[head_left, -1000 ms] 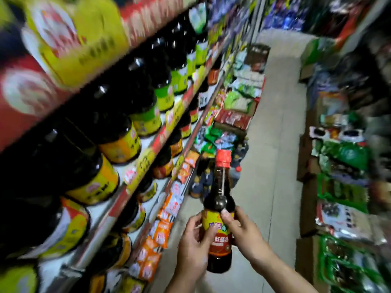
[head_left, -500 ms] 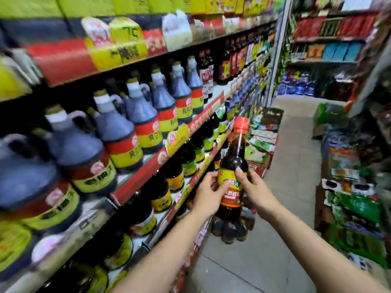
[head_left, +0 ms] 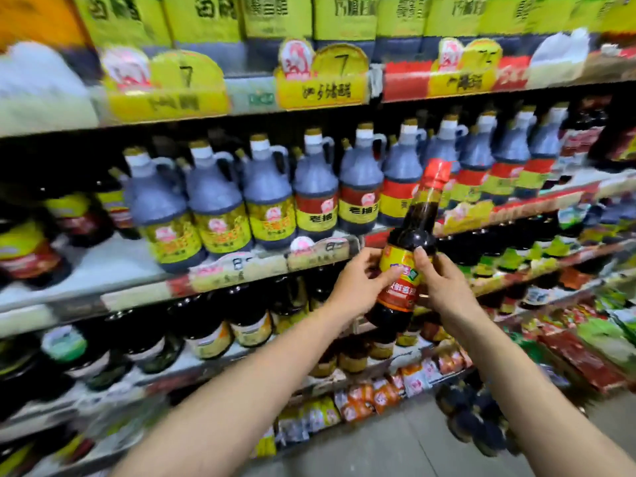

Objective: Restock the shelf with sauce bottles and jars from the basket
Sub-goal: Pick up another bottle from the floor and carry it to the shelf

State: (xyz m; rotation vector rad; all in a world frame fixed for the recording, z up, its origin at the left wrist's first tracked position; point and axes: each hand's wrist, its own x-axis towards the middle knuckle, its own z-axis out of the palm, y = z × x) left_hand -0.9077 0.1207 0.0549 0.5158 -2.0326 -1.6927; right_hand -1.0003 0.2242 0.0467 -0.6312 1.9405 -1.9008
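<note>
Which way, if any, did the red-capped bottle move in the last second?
Yes. The sauce bottle rose toward the shelving: its cap sat beside the low shelves, now it overlaps the jug row.

Top shelf (head_left: pixel 241 98): yellow-labelled containers (head_left: pixel 275 18), in a row.
Middle shelf (head_left: pixel 103 266): handled dark jugs (head_left: pixel 213 204), upright, side by side.
Lower shelf (head_left: pixel 237 354): dark bottles (head_left: pixel 247 315), upright.
Floor (head_left: pixel 395 449): bottle cluster (head_left: pixel 475 418).
</note>
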